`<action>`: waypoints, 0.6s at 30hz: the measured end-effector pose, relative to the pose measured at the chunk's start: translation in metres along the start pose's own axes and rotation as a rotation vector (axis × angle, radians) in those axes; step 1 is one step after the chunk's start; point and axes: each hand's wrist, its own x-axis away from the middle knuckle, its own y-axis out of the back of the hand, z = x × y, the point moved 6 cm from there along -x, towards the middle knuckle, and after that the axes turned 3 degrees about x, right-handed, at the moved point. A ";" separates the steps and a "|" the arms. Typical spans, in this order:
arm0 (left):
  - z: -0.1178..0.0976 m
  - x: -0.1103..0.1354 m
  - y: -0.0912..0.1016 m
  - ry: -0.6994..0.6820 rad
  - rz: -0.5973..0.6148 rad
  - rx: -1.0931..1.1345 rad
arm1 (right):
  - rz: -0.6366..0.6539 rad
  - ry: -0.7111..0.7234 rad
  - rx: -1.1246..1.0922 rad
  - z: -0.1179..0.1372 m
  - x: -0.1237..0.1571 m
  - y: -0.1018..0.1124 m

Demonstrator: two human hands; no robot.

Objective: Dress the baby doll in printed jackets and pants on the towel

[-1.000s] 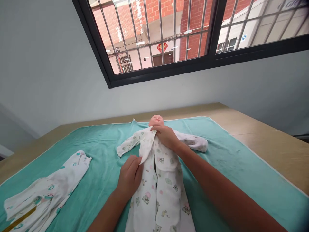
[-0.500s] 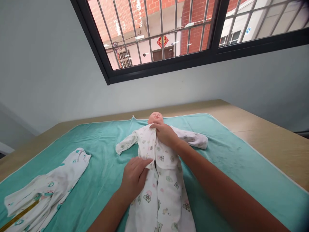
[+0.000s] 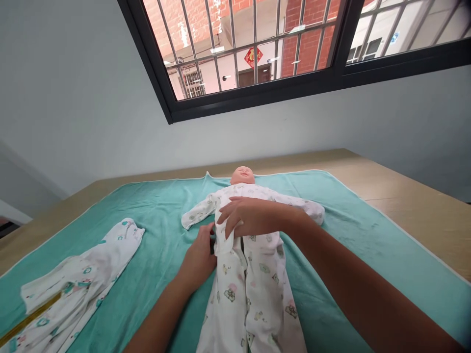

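A baby doll (image 3: 243, 175) lies face up, arms out, in a white long-sleeved baby shirt (image 3: 259, 242) with small printed animals. Matching white pants (image 3: 228, 294) cover its legs. Across the chest reaches my right hand (image 3: 248, 215), fingers spread and bent on the left part of the shirt front. My left hand (image 3: 198, 257) is at the shirt's left side, thumb and fingers curled at its lower edge; the fingertips are partly hidden by cloth.
Under the doll is a turquoise blanket (image 3: 158, 211) on a wooden table (image 3: 415, 220). Another white baby garment (image 3: 91, 269) lies at the left, with a yellow strip (image 3: 31, 318) over it. A barred window (image 3: 253, 103) is in the wall behind.
My right hand has moved down from the neckline to the chest. My left hand has shifted from the shirt's front opening out to its left side. The view has tilted slightly.
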 end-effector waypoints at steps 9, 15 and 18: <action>0.008 -0.002 -0.012 0.086 0.029 -0.194 | -0.145 -0.262 -0.192 -0.023 0.042 0.022; 0.010 -0.001 -0.020 0.016 0.016 -0.234 | -0.498 -0.639 0.070 -0.066 0.133 -0.032; 0.010 -0.001 -0.021 0.007 0.013 -0.229 | -0.456 -0.715 0.054 -0.061 0.148 -0.065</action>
